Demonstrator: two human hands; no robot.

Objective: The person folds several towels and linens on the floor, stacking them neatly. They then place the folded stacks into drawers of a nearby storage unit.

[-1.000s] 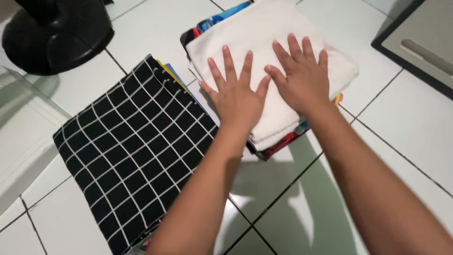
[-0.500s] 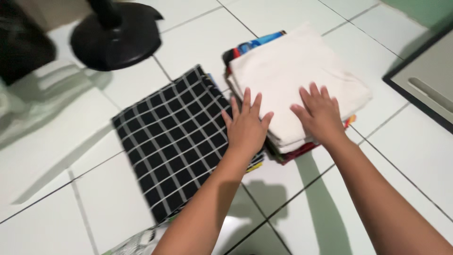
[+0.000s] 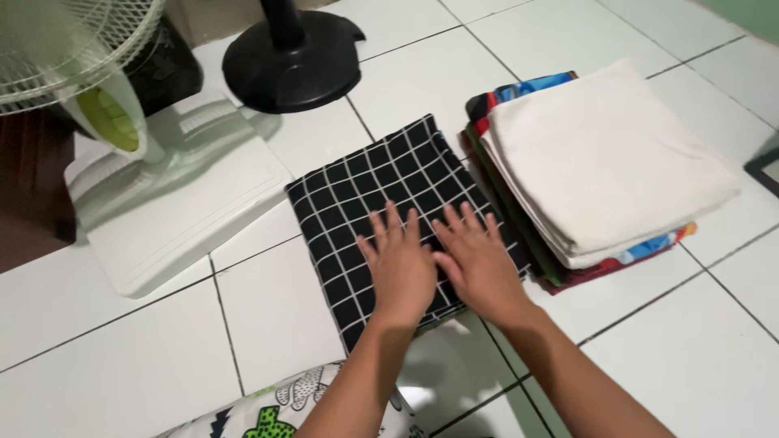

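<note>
Both hands lay flat, fingers spread, gripping nothing: the left hand (image 3: 400, 266) and right hand (image 3: 477, 261) pressed side by side on the black grid-patterned folded cloth (image 3: 381, 203) on the white tiled floor (image 3: 690, 341). Just beside it sat a stack topped by a white folded towel (image 3: 608, 158).

One head-worn view looks steeply down, close over the tiled floor (image 3: 122, 349), facing forward past the forearms.
</note>
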